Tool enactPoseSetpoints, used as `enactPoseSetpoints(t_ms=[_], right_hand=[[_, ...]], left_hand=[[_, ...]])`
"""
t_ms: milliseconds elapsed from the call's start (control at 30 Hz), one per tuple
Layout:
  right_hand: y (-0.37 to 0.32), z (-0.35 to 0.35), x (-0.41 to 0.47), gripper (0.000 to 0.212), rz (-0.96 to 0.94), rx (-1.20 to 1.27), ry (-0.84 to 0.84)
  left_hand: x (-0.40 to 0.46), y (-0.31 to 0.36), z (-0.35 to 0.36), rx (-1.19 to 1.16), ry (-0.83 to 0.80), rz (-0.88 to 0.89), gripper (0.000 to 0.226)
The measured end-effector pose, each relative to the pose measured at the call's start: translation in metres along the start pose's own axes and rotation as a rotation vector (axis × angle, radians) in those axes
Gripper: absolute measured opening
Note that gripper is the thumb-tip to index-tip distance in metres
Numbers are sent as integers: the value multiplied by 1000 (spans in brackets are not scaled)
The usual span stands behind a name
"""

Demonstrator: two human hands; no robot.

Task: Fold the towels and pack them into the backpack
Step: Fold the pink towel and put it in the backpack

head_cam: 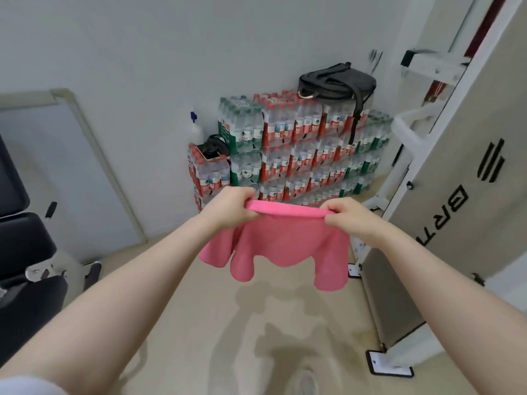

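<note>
Bare forearms, white sleeve (25, 384) edge.

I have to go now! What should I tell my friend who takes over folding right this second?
Left hand: grips the left end of the pink towel's top edge.
Right hand: grips the right end.
The towel hangs in the air over the floor, stretched between both hands, lower edge loose and wavy.
A dark bag, maybe the backpack, sits on the stacked water bottle packs by the wall.
Done: towel picked up and spread.
Left: fold it, pack it. No other towels are in view.
</note>
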State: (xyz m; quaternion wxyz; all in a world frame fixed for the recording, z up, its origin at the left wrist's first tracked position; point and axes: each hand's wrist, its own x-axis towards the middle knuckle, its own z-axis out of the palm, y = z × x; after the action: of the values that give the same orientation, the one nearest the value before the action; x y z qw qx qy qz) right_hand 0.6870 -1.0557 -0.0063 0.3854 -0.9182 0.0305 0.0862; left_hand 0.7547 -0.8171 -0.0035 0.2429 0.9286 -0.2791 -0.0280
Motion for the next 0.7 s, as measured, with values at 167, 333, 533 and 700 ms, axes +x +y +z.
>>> enactPoseSetpoints(t_ms=[167,333,533,700], right_hand=[[36,-58,129,23,-55,-113,194],[56,-136,259,14,-143,-74,225],[45,-205,395,6,-269,-165,278],[56,-226,502,13,-257,-172,355]], left_hand=[[125,-20,15,-70,-115,-14,37],[258,-48,2,-129,-33,-128,35],[381,-68,-24,-80,36,-94,29],[470,-119,-32,-115,220,-136,18]])
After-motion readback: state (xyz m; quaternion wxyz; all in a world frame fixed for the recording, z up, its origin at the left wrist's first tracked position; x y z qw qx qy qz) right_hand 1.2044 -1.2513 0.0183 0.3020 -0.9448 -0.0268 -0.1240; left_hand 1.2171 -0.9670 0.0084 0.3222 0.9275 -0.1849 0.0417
